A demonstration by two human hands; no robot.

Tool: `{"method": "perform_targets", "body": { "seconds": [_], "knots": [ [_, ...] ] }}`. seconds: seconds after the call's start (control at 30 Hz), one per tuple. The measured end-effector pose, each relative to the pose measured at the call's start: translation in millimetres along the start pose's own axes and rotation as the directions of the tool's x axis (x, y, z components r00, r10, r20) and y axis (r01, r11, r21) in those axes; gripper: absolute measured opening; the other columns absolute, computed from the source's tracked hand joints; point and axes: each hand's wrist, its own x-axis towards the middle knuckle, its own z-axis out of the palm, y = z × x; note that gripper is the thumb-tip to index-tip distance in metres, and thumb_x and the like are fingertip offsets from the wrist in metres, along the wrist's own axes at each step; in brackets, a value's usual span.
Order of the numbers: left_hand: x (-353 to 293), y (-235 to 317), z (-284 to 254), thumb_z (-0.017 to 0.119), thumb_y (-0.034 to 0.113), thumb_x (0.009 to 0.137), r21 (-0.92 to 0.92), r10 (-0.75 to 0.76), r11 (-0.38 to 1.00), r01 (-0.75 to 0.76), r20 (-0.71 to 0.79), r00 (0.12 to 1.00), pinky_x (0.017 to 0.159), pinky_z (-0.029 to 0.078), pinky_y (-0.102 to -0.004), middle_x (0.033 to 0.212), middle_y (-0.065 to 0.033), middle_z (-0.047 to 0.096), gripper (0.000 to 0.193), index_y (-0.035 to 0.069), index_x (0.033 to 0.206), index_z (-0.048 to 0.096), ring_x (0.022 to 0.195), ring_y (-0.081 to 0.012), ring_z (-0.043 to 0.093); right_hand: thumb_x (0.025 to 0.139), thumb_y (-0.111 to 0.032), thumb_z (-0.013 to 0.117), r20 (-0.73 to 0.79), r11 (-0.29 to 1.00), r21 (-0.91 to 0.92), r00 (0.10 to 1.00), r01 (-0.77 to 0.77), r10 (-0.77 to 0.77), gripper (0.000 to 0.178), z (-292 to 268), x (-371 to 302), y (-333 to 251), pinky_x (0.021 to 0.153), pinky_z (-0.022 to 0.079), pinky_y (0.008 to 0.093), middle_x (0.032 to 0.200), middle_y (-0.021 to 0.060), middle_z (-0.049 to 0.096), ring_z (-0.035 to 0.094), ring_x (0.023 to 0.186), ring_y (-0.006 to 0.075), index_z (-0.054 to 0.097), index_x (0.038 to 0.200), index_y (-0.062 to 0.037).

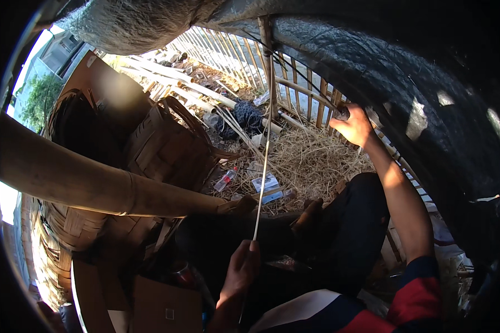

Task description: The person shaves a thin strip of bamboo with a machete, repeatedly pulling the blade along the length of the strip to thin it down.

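My left hand (243, 267) is closed around the lower part of a thin pale bamboo strip (265, 161), near my lap. The strip rises from it, slightly tilted, toward an upright bamboo post (271, 83). Out to the right, at the end of my stretched arm, my right hand (354, 126) is closed on the dark handle of a tool (342, 114). A thin dark line runs up and left from there; whether it is the tool's blade I cannot tell. The hands are far apart, with the right one close to the slatted bamboo fence (320, 105).
A thick bamboo pole (89, 175) crosses from the left toward my legs. Woven baskets (169, 141) and cardboard (166, 305) stand at left. Dry straw (300, 158), a plastic bottle (226, 178) and black plastic bags (247, 115) lie ahead. Dark sheeting (411, 89) hangs at right.
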Motion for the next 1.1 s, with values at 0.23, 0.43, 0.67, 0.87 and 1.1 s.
{"method": "perform_targets", "body": {
  "seconds": [0.23, 0.43, 0.67, 0.87, 1.1],
  "knots": [
    [64, 50, 32, 0.045, 0.027, 0.102, -0.188, 0.218, 0.964, -0.186, 0.164, 0.962, 0.044, 0.024, -0.0179, 0.065, 0.0069, 0.038, 0.019, 0.011, 0.093, 0.051, 0.052, -0.0007, 0.031, 0.062, -0.018, 0.073, 0.339, 0.937, 0.101, 0.874, 0.334, -0.348, 0.02, 19, -10, -98, 0.05, 0.046, 0.0332, 0.054, 0.0074, 0.053, 0.056, 0.048, 0.0231, 0.057, 0.067, -0.0079],
    [59, 67, 55, 0.046, 0.027, 0.101, -0.259, 0.199, 0.951, -0.168, 0.096, 0.975, 0.044, 0.023, -0.0184, 0.066, 0.0065, 0.038, 0.021, 0.008, 0.095, 0.054, 0.051, -0.0017, 0.03, 0.06, -0.026, 0.074, 0.35, 0.903, 0.062, 0.838, 0.425, -0.419, 0.024, 19, -20, -131, 0.046, 0.042, 0.0362, 0.054, 0.0073, 0.054, 0.055, 0.047, 0.0267, 0.057, 0.069, -0.0124],
    [58, 66, 57, 0.048, 0.027, 0.1, -0.23, 0.193, 0.953, -0.195, -0.033, 0.981, 0.042, 0.021, -0.0192, 0.063, 0.0077, 0.038, 0.021, 0.008, 0.093, 0.055, 0.048, -0.0013, 0.028, 0.058, -0.032, 0.074, 0.376, 0.858, -0.073, 0.811, 0.508, -0.448, 0.028, 21, -20, -126, 0.052, 0.044, 0.0397, 0.058, 0.0059, 0.058, 0.059, 0.053, 0.0285, 0.06, 0.076, -0.0149],
    [56, 66, 59, 0.047, 0.027, 0.1, -0.147, 0.237, 0.96, -0.24, -0.04, 0.971, 0.04, 0.02, -0.0184, 0.063, 0.0086, 0.038, 0.022, 0.008, 0.094, 0.055, 0.047, -0.0001, 0.028, 0.057, -0.031, 0.072, 0.355, 0.834, -0.14, 0.814, 0.534, -0.461, 0.029, 22, -20, -116, 0.052, 0.044, 0.0382, 0.059, 0.0055, 0.059, 0.059, 0.053, 0.0276, 0.062, 0.078, -0.0146],
    [50, 65, 53, 0.046, 0.028, 0.101, -0.1, 0.254, 0.962, -0.252, -0.001, 0.967, 0.039, 0.019, -0.0178, 0.063, 0.0087, 0.036, 0.021, 0.01, 0.092, 0.052, 0.046, 0.0006, 0.027, 0.056, -0.03, 0.071, 0.319, 0.795, -0.18, 0.799, 0.579, -0.509, 0.03, 21, -17, -109, 0.05, 0.043, 0.04, 0.058, 0.005, 0.057, 0.059, 0.053, 0.0274, 0.063, 0.08, -0.0143]
  ]
}}
